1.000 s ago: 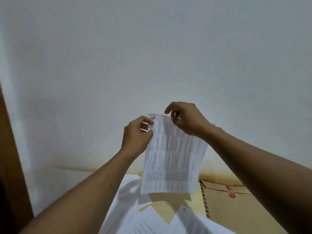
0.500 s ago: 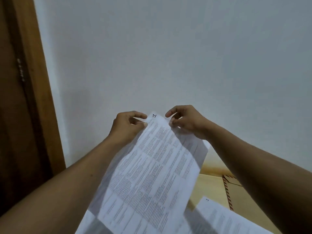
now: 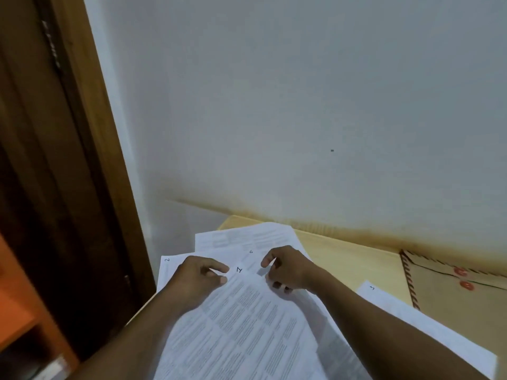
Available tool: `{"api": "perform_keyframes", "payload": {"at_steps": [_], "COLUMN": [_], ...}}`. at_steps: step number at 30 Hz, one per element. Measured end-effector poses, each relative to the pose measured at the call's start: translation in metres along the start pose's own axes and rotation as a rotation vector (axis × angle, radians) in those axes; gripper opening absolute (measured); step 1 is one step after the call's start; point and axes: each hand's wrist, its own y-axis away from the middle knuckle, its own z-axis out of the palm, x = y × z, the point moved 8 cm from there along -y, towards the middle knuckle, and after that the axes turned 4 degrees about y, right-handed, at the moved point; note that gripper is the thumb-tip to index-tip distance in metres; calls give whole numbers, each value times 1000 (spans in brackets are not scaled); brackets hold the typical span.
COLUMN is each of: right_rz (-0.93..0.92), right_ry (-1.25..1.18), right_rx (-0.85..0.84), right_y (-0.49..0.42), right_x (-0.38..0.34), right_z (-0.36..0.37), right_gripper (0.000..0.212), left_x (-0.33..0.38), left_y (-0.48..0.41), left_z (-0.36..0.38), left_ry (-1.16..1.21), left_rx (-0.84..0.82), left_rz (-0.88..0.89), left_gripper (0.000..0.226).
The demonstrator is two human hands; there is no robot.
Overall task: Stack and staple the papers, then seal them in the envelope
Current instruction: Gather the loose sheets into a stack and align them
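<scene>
Set down askew, the top sheet (image 3: 241, 325) could make a crooked stack, since the papers (image 3: 247, 237) under it lie fanned (corners every way). The left hand (image 3: 200, 278) pinches its upper left corner, the right hand (image 3: 288, 267) grips its upper right edge with curled fingers; the envelope (image 3: 452, 297) lies well right on the tabletop (image 3: 343, 250)
</scene>
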Motion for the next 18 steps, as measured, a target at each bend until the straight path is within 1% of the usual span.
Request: {"api": "perform_keyframes", "payload": {"at_steps": [4,7,13,18], "right_rz": [-20,11,-21,-103], "right_ry": [111,128,216,233], "right_rx": [150,202,208,157], "right_y": [-24,-43,-74,-95], "right_x": [4,11,8,-14], "right_z": [-23,-32,-16,1], "right_gripper": [15,18,16,21], "left_x": [-8,-13,-16,-20], "left_y": [-8,-17,-34,-42], "left_z": [-8,-13,-18,-23], "left_ry": [-25,-47,-67,-75], "left_rx": [14,0,1,2], "left_rz": [1,-5,-10,-29], "left_gripper": [16,13,21,13]}}
